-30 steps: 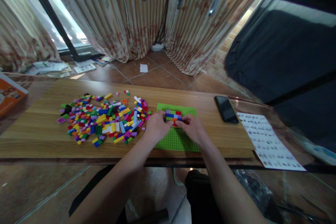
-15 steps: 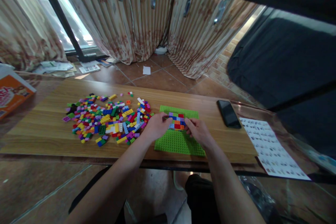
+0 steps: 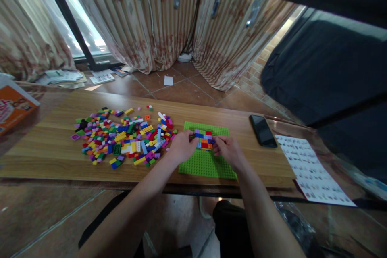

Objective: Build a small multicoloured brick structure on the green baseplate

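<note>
Green studded plastic, a flat rectangular baseplate (image 3: 205, 163), lies on the long pale wooden tabletop (image 3: 48, 149) right in front of the seated person, and both hands meet over its far half. On it stands a small multicoloured brick block (image 3: 204, 139), a few rows of blue, purple, red and orange pieces pressed together near the far edge of the plate. The left hand (image 3: 181, 147) is curled against the block's left end, fingers bent and closed in on it, while the right hand (image 3: 228, 150) pinches the block's right end between thumb and fingertips; whether either hand has a loose brick tucked inside I cannot tell from where I stand. As I judge it, the build is only begun: the block covers a small patch of the plate, and most of the green studs, the whole near half and both sides, are bare. Left of the plate, just beside the left hand, a broad scattered heap of small loose plastic bricks (image 3: 121, 137) in many colours waits unused, so by far the greater part of the work looks undone. Off to the right lie a black smartphone (image 3: 262, 130), face up, and a white printed paper sheet (image 3: 311, 171), both well apart from the hands.
</note>
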Motion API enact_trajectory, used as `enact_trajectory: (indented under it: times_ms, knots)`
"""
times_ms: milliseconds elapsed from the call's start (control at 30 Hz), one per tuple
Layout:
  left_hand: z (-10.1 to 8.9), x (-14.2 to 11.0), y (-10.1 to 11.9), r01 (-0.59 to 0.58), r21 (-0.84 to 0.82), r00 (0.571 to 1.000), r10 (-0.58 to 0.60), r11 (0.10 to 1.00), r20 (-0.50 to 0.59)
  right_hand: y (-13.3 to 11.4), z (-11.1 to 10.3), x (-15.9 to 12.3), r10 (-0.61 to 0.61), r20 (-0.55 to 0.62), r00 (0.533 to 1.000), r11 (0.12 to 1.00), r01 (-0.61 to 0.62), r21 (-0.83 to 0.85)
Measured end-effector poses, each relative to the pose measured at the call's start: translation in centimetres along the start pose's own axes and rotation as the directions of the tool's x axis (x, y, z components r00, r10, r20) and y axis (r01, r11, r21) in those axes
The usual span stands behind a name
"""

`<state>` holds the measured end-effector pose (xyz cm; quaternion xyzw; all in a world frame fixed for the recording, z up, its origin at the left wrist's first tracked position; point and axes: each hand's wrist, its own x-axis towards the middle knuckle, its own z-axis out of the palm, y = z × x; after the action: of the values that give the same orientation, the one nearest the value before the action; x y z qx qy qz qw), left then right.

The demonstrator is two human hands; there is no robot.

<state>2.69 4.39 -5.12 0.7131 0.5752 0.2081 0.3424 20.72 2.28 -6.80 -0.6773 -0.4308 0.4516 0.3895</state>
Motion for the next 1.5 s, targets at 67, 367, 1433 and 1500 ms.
enact_trajectory:
  times_ms: [67, 367, 1433, 1500]
  knots:
    - [0.00, 0.01, 0.03, 0.005, 0.011, 1.000, -0.005, 1.000, 0.000, 0.06, -0.25, -0.01, -0.028, 0.005, 1.000, 0.999, 0.028, -0.015]
    - [-0.06, -0.01, 0.05, 0.001, 0.035, 1.000, -0.001, 0.999, 0.001, 0.62, -0.74, -0.14, -0.204, -0.029, 0.979, 0.974, 0.200, -0.108]
    - [-0.16, -0.17, 0.33, -0.004, 0.066, 1.000, 0.004, 0.998, -0.002, 0.30, -0.22, -0.05, -0.108, -0.059, 0.992, 0.994, 0.108, 0.004]
    - [-0.18, -0.16, 0.39, -0.003, 0.065, 1.000, 0.003, 0.998, -0.002, 0.44, -0.25, 0.04, -0.091, -0.060, 0.994, 0.996, 0.091, -0.004]
